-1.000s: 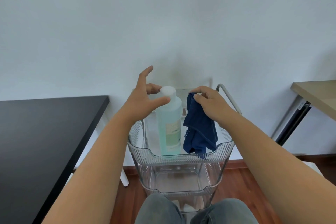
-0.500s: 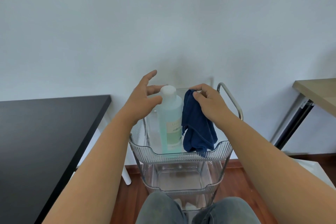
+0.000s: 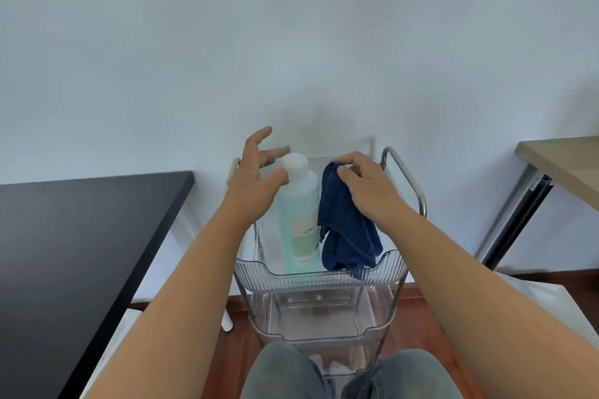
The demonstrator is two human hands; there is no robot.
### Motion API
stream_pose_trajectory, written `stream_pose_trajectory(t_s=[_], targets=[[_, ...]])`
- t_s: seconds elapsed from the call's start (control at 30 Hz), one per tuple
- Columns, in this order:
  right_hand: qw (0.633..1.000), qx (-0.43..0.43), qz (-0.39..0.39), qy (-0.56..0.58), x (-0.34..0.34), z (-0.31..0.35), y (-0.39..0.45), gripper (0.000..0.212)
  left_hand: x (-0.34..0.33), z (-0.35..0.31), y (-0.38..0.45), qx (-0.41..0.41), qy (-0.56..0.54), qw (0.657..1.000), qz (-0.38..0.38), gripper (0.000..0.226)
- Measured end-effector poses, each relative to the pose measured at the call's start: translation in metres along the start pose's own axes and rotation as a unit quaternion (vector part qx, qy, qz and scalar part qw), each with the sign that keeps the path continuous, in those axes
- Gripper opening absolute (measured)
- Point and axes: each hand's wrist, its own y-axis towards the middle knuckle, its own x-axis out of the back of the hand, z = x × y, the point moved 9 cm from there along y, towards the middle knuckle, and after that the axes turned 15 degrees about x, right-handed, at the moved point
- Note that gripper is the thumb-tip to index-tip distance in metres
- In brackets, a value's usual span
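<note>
head view, left hand (image 3: 256,185) spread by bottle (image 3: 299,204), right hand (image 3: 369,188) pinching cloth (image 3: 343,230), black table (image 3: 81,236) left

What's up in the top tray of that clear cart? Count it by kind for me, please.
bottle: 1, pale green, white cap
cloth: 1, dark blue, pinched by the right hand
Total: 2

Clear trolley tray (image 3: 324,282), upright bottle (image 3: 299,220) and blue cloth (image 3: 346,236) inside.
</note>
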Motion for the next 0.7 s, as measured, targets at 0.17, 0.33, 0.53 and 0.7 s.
stream_pose_trajectory(t_s=[0.17,0.33,0.53,0.7], targets=[[1.000,0.001,0.001,0.004,-0.004,-0.001,-0.003,0.018,0.007,-0.010,-0.010,-0.004,0.048,0.992,-0.115,0.074],[1.000,-0.002,0.004,0.003,-0.003,-0.003,-0.004,0.020,0.008,-0.007,-0.007,-0.005,0.043,0.994,-0.102,0.073],[1.000,0.005,0.000,0.010,-0.006,-0.003,-0.005,0.019,0.006,-0.009,-0.018,-0.006,0.043,0.978,-0.203,0.092],[0.999,-0.003,-0.016,0.029,-0.003,-0.008,-0.008,0.018,0.002,0.002,-0.014,0.014,0.050,0.979,-0.199,0.090]])
